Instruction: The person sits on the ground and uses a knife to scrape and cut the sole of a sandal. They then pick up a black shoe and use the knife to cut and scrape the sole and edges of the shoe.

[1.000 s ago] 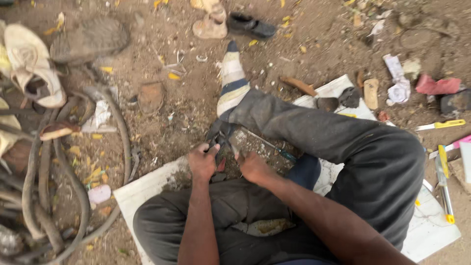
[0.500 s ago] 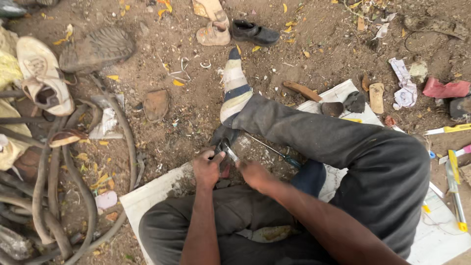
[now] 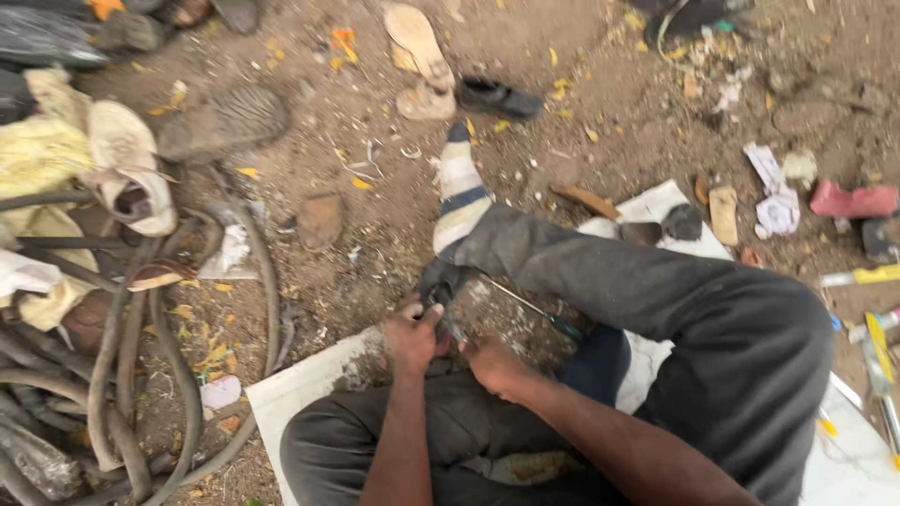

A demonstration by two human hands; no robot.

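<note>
I sit on a white sheet [image 3: 300, 394] on dirt ground, legs in dark grey trousers, one foot in a striped sock [image 3: 461, 192] stretched forward. My left hand [image 3: 412, 337] grips a small dark piece of footwear material [image 3: 441, 281] near my knee. My right hand [image 3: 495, 365] is closed beside it, pressing on the same piece; a thin metal tool [image 3: 530, 305] with a dark handle lies just to its right. What sits between the fingers is mostly hidden.
Rubber strips and hoses [image 3: 112, 394] pile at the left with worn shoes [image 3: 127, 178]. A sandal [image 3: 417, 42] and a black shoe [image 3: 495, 96] lie ahead. A hammer [image 3: 609, 211], a red block [image 3: 853, 200] and yellow-handled tools [image 3: 877, 347] are at right.
The view has drifted so the scene sits lower and further right. Both hands stay close together on the dark piece, shifting only slightly.
</note>
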